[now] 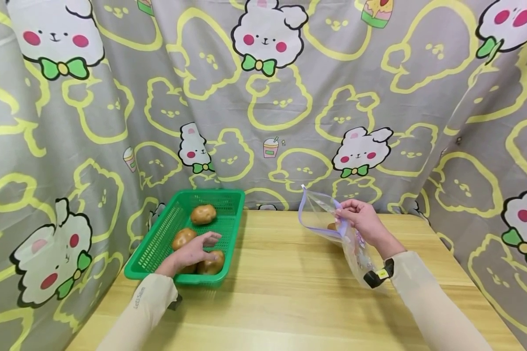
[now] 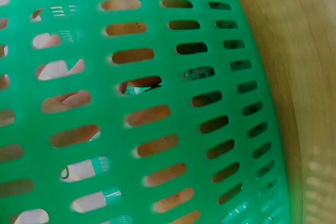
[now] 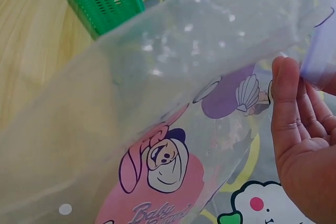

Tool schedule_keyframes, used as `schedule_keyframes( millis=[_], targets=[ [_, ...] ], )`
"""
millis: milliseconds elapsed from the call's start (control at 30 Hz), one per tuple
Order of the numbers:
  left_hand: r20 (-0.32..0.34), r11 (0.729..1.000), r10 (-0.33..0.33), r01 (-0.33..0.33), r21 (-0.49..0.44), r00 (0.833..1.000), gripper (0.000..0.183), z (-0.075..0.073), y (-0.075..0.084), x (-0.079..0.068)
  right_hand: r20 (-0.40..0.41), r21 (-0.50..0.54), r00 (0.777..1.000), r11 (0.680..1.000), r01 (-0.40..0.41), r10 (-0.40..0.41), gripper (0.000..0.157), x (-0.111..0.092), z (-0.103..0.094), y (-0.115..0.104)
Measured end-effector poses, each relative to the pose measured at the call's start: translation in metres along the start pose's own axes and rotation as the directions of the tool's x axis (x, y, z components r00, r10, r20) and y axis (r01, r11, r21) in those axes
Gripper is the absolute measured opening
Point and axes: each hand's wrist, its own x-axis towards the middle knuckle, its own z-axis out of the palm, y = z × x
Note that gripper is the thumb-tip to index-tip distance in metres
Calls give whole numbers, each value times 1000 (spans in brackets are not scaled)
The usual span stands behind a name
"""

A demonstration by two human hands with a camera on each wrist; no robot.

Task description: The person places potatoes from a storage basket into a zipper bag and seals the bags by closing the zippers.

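Several brown potatoes (image 1: 203, 214) lie in a green plastic basket (image 1: 241, 209) on the left. My left hand (image 1: 192, 253) reaches over the basket's near end, its fingers spread above the front potatoes, its thumb right by the nearest potato (image 1: 212, 265). In the left wrist view the slotted basket wall (image 2: 173, 93) hides most of that hand. On the right, my right hand (image 1: 363, 223) pinches the lilac rim of a clear zip bag (image 1: 318, 217), whose mouth gapes to the left. Cartoon prints show on the bag (image 3: 168, 77) in the right wrist view. A brown thing (image 1: 332, 226) shows through its film.
A wooden table (image 1: 272, 292) carries the basket, with bare wood between it and the bag. Behind and at both sides hangs a grey curtain (image 1: 285, 170) with cartoon prints, close to the basket's far edge. A small black device (image 1: 379, 274) is strapped at the right wrist.
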Motion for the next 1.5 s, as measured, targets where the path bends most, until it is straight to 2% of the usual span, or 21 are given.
schedule_keyframes(
  millis=[433,667,833,1300,1500],
  targets=[
    [84,995,-20,11,99,996,65,-1,-3,-1,0,21,1000,1000,2,-2,7,-2,-1,2],
    [109,996,-51,43,73,993,66,-1,-4,-2,5,36,1000,999,12,-13,8,-1,-2,3],
    [121,997,-49,41,67,991,63,-2,-5,0,6,35,1000,999,25,-25,10,-1,-3,3],
    [63,987,-6,-4,158,998,62,2,-7,2,0,41,1000,999,27,-27,7,-2,-5,3],
    [-30,981,41,-35,192,999,63,3,-7,2,-3,31,1000,999,24,-24,9,-3,-6,4]
  ],
)
